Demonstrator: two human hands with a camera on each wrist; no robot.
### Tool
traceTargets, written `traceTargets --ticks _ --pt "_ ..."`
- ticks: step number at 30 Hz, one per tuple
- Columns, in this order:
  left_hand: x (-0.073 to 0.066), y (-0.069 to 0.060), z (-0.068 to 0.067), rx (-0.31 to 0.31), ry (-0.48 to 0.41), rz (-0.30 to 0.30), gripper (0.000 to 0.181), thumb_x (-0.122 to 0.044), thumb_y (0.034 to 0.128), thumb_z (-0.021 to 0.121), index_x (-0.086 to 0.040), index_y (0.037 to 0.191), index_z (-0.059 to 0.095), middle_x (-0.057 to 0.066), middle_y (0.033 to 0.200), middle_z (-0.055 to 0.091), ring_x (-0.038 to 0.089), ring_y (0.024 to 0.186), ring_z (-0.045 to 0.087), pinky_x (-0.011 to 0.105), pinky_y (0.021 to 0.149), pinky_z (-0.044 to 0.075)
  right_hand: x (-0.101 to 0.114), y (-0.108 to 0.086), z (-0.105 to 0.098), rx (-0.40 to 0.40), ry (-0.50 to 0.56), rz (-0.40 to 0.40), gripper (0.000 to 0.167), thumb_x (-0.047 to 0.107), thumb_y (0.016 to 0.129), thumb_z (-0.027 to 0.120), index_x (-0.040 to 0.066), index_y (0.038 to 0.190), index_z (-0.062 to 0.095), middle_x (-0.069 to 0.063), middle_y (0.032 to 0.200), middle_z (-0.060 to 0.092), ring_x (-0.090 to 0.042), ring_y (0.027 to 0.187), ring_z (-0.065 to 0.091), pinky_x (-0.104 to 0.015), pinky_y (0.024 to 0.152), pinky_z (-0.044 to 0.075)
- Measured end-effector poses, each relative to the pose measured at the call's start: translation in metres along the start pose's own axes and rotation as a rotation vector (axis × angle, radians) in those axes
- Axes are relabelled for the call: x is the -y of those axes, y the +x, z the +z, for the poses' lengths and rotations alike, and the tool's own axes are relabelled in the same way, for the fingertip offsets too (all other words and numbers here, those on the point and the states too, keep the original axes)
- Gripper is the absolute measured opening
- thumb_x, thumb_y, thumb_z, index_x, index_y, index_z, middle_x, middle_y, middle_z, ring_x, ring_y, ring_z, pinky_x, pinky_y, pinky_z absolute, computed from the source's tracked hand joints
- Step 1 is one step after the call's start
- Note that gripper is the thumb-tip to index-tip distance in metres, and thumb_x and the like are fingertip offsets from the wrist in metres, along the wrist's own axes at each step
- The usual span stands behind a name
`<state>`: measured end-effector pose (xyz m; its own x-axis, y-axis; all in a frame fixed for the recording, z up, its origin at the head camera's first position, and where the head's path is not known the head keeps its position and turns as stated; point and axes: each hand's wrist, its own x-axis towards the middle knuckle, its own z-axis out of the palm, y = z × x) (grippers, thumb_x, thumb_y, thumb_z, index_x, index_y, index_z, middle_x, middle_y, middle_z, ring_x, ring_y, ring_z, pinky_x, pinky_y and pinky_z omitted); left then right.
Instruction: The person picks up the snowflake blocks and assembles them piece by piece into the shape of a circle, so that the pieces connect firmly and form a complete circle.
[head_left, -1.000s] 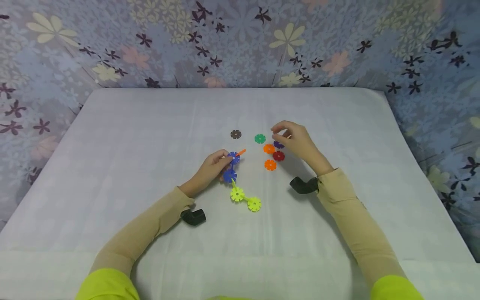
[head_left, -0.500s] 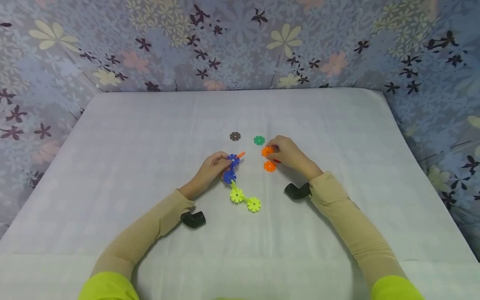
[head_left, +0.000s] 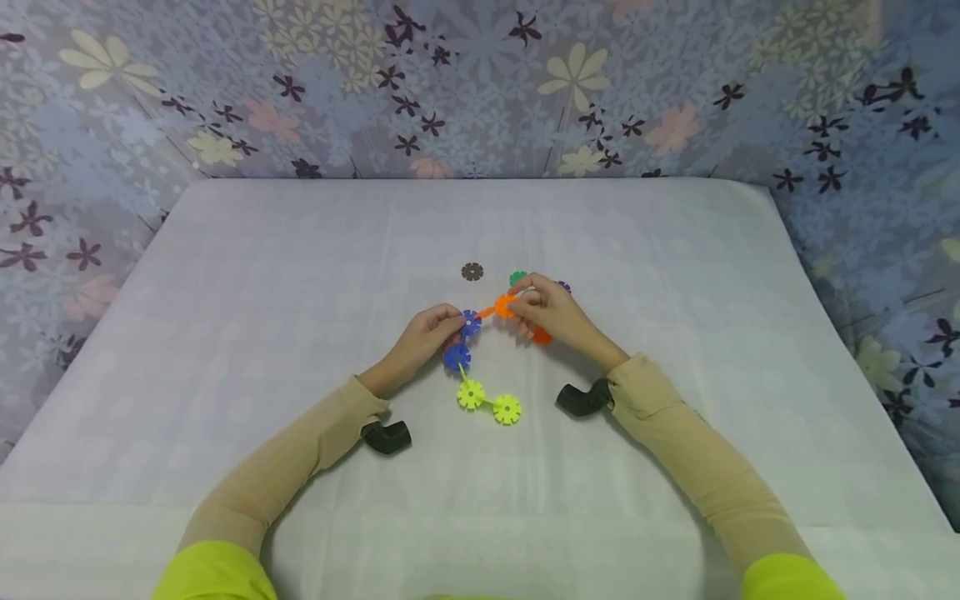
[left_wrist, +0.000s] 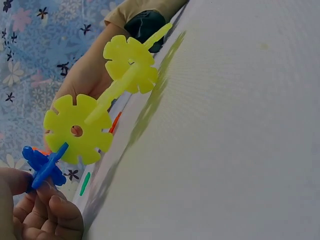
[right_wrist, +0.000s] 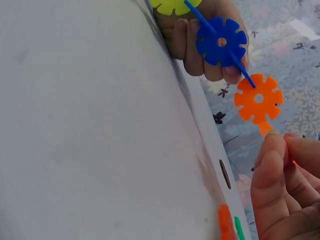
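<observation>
My left hand (head_left: 425, 343) pinches a blue notched disc (head_left: 470, 322) of a linked chain; in the left wrist view its thumb and fingers (left_wrist: 64, 212) hold the blue piece. Another blue disc (head_left: 457, 357) and two yellow discs (head_left: 470, 394) continue the chain toward me. On the chain's far end is an orange disc (right_wrist: 258, 98), seen flat in the right wrist view. My right hand (head_left: 558, 317) pinches a second orange disc (head_left: 506, 306) between thumb and fingertips, against that end disc; how far they are slotted together is hidden by the fingers.
Beyond the hands a brown disc (head_left: 472, 272) and a partly covered green disc (head_left: 518, 279) lie on the white table (head_left: 300, 275). A purple disc (head_left: 563, 287) shows behind my right hand, an orange-red piece (head_left: 542, 336) under it. Black wrist mounts (head_left: 387, 437) jut from both sleeves.
My right hand came down to the loose discs, took hold of an orange one and moved left with it to the chain's end. My left hand has stayed almost in place.
</observation>
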<state>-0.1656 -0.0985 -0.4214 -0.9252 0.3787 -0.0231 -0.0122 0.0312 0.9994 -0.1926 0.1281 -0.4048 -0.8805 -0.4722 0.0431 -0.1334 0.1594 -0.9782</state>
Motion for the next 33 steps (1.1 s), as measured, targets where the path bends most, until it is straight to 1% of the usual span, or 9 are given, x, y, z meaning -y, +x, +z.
traceTargets --ticks 5,10,13,16,19,23,26,30,33 --pt "0.000 0.000 0.000 0.019 -0.013 0.007 0.016 -0.006 0.0937 0.046 0.003 0.081 0.049 0.004 0.064 0.048 0.009 0.056 0.041 0.020 0.051 0.033 -0.001 -0.002 0.001 0.032 0.067 -0.040 0.020 -0.004 0.090 0.049 -0.009 0.109 0.045 -0.032 0.076 0.053 -0.024 0.056 0.053 -0.028 0.051 0.046" --pt "-0.001 0.000 -0.001 0.047 0.013 0.024 0.015 -0.002 0.0935 0.044 0.006 0.083 0.050 0.004 0.064 0.047 0.011 0.056 0.041 0.020 0.054 0.034 -0.001 -0.003 0.001 0.058 0.084 -0.053 0.021 -0.004 0.090 0.049 -0.009 0.109 0.046 -0.028 0.075 0.054 -0.020 0.055 0.052 -0.028 0.050 0.044" --pt "-0.001 -0.001 -0.001 0.067 0.054 0.032 0.015 -0.004 0.0938 0.045 0.005 0.083 0.051 0.004 0.065 0.048 0.011 0.056 0.041 0.021 0.055 0.034 -0.004 -0.004 0.003 0.051 0.076 -0.049 0.021 -0.001 0.089 0.051 -0.008 0.109 0.048 -0.023 0.074 0.056 -0.020 0.055 0.053 -0.026 0.048 0.043" --pt "-0.001 -0.003 -0.001 0.079 0.071 0.050 0.017 -0.007 0.0940 0.046 0.004 0.083 0.051 0.003 0.065 0.048 0.010 0.057 0.041 0.021 0.055 0.034 -0.005 -0.006 0.006 0.029 0.068 -0.049 0.021 0.001 0.089 0.054 -0.007 0.108 0.050 -0.021 0.074 0.058 -0.020 0.054 0.053 -0.024 0.046 0.040" --pt "0.000 -0.004 -0.001 0.072 0.074 0.059 0.018 -0.008 0.0936 0.047 0.004 0.082 0.052 0.004 0.065 0.049 0.010 0.057 0.042 0.021 0.055 0.035 0.005 -0.009 0.010 0.018 0.057 -0.048 0.021 -0.001 0.088 0.053 -0.009 0.108 0.050 -0.025 0.074 0.057 -0.023 0.053 0.052 -0.025 0.045 0.039" --pt "-0.002 -0.003 0.000 0.069 0.046 0.030 0.017 -0.008 0.0931 0.047 0.004 0.082 0.052 0.004 0.062 0.049 0.010 0.053 0.043 0.021 0.051 0.036 0.021 -0.011 0.016 0.013 0.037 -0.040 0.023 -0.006 0.088 0.051 -0.013 0.109 0.050 -0.032 0.077 0.055 -0.028 0.054 0.051 -0.025 0.046 0.040" --pt "-0.003 -0.002 -0.001 0.081 0.044 -0.015 0.016 -0.010 0.0935 0.046 0.004 0.087 0.051 0.004 0.058 0.050 0.010 0.048 0.043 0.021 0.046 0.038 0.023 -0.011 0.020 0.009 0.015 -0.045 0.024 -0.005 0.089 0.049 -0.014 0.111 0.051 -0.031 0.075 0.056 -0.029 0.054 0.052 -0.025 0.047 0.042" --pt "-0.003 -0.002 -0.001 0.092 0.078 -0.075 0.020 -0.016 0.0942 0.046 0.003 0.098 0.051 0.004 0.053 0.049 0.011 0.040 0.041 0.022 0.040 0.036 0.012 -0.007 0.024 0.027 -0.008 -0.055 0.026 -0.002 0.092 0.045 -0.011 0.116 0.051 -0.025 0.070 0.055 -0.033 0.056 0.052 -0.029 0.053 0.045" --pt "-0.004 -0.002 -0.001 0.111 0.105 -0.095 0.026 -0.019 0.0950 0.046 0.003 0.106 0.054 0.003 0.049 0.045 0.012 0.036 0.038 0.022 0.037 0.034 0.003 -0.005 0.025 0.060 -0.008 -0.062 0.028 0.001 0.093 0.044 -0.008 0.120 0.050 -0.021 0.070 0.056 -0.033 0.059 0.052 -0.028 0.056 0.045"
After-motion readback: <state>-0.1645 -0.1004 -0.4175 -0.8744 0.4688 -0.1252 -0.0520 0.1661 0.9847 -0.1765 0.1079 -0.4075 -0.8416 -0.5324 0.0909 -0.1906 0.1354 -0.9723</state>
